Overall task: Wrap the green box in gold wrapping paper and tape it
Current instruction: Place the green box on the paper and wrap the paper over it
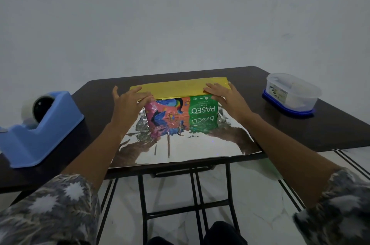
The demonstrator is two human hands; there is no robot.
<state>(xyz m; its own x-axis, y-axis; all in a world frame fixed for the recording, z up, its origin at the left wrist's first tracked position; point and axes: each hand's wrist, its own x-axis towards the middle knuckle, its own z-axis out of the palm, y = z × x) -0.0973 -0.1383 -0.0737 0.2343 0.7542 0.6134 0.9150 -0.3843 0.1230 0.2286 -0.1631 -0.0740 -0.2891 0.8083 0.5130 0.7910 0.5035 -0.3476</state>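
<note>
Under both sets of fingers spreads a dark table (300, 124). On it lies the wrapping paper (190, 148), its silver face running from below the fingers toward the person and its gold face folded over as a flap directly beneath the fingertips. Well left of the left fingers sits a blue tape dispenser (40, 128). The green box (200, 108) stands on the paper between and just below the two hands, its near printed side uncovered, its top under the gold flap. Well right of the right fingers rests a clear plastic container (292, 94). The left hand (130, 102) presses the flap at the box's left top edge, fingers straight, thumb spread away. The right hand (222, 94) presses the flap at the right top edge, fingers flat and together, gripping nothing.
</note>
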